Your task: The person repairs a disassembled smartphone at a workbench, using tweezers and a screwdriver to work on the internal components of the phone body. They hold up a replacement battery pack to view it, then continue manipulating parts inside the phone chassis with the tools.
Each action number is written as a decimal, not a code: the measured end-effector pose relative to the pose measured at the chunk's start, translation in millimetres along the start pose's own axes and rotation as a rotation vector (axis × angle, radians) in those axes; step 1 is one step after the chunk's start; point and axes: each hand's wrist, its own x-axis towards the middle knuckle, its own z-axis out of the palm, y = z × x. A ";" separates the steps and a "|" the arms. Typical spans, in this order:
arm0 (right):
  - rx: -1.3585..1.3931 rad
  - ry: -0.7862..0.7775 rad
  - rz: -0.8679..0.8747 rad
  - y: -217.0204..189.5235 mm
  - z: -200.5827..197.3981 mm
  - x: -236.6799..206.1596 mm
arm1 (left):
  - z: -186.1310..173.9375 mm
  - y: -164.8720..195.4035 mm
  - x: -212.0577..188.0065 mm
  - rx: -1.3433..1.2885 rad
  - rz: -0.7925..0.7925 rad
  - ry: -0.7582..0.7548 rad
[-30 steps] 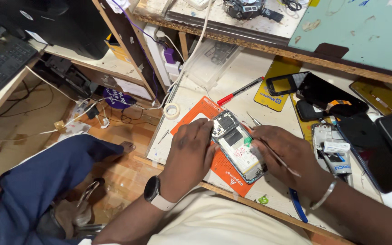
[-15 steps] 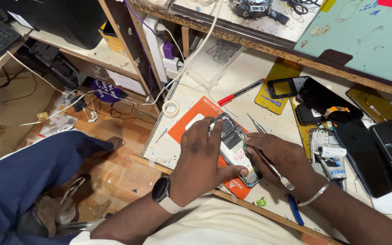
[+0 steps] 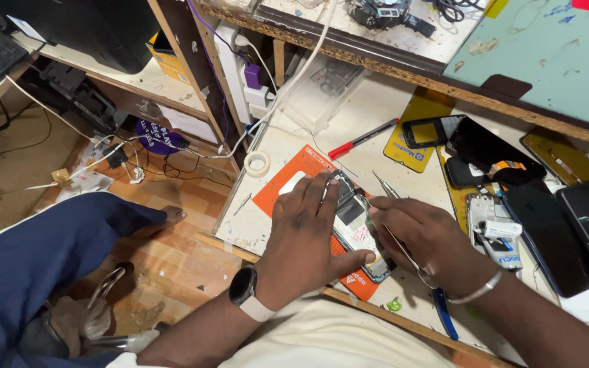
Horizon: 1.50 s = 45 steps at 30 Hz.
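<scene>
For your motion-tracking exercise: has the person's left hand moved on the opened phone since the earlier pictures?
Yes. The left hand has slid right across the orange mat, from the opened phone's left edge to lying over it, thumb at its lower end.

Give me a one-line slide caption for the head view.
Left hand steadies an opened phone on an orange mat while the right hand works it with tweezers.

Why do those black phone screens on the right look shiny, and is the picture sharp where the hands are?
Head view: the dark phone screens catch soft pale reflections, not harsh glare. The left hand, right hand and opened phone are fairly sharp. Light is even and shadows soft. The shelf edge bows slightly, suggesting wide-lens distortion.
</scene>
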 end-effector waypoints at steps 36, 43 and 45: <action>-0.106 0.024 -0.037 -5.4 11.0 13.1 | -3.1 -2.1 -1.5 -0.036 -0.022 0.066; -0.088 0.017 -0.021 1.1 18.5 14.5 | -1.4 -2.6 -0.8 -0.013 -0.011 0.053; -0.088 0.005 -0.019 0.1 17.8 13.2 | -1.6 -3.2 -0.7 -0.018 -0.019 0.045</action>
